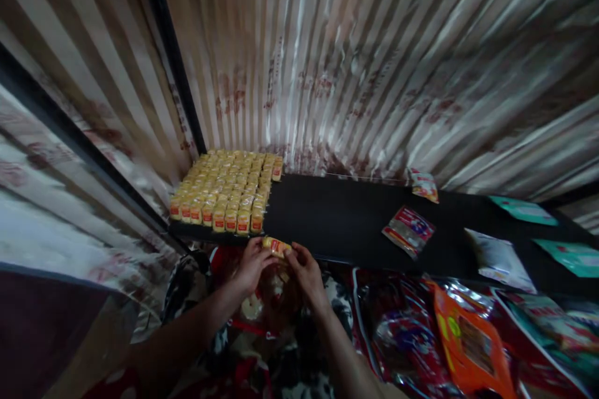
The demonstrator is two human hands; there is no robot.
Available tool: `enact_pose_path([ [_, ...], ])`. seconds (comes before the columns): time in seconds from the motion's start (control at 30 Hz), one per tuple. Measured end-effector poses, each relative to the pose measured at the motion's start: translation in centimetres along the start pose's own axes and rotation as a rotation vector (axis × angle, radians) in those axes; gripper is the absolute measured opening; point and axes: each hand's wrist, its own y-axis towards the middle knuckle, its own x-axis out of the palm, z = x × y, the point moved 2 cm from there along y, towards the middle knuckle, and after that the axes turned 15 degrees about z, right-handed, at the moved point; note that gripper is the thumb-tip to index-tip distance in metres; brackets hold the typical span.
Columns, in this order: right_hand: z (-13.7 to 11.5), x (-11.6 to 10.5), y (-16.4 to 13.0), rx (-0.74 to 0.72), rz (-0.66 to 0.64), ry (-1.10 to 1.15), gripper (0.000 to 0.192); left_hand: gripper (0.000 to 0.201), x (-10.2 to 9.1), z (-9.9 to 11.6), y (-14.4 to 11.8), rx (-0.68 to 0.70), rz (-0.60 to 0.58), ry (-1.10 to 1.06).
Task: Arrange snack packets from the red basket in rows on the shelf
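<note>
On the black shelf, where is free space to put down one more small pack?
The widest bare patch of the black shelf lies between the block of yellow packs and the red packet. The left end is full of yellow packs. The right end is crowded by a white pouch and green packets. Both hands hold a pack at the front edge.

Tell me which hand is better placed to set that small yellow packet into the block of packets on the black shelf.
Left, probably. The left hand grips the packet just below the block; the right hand sits farther right.
</note>
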Motion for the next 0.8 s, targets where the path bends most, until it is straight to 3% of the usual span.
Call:
enact_pose_path([
  [0.17,-0.8,0.2,2.1,-0.031,0.096,0.14,0.059,0.031,2.9,-0.7,0.2,-0.007,0.073,-0.115],
  [0.4,-2.2,1.6,5.3,-0.081,0.186,0.245,0.058,0.037,6.2,-1.0,1.3,0.013,0.097,-0.095],
  [0.53,-2.8,2.6,7.6,-0.103,0.188,0.268,0.051,0.037,7.9,-1.5,3.1,-0.006,0.143,-0.105],
  [0.67,-3.2,3.9,10.9,-0.147,0.133,0.139,0.051,0.031,10.0,-1.7,5.4,-0.029,0.197,-0.086],
  [0.8,-3.7,5.5,14.9,-0.14,0.131,0.113,0.058,0.046,11.9,-1.4,7.5,-0.078,0.181,-0.081],
])
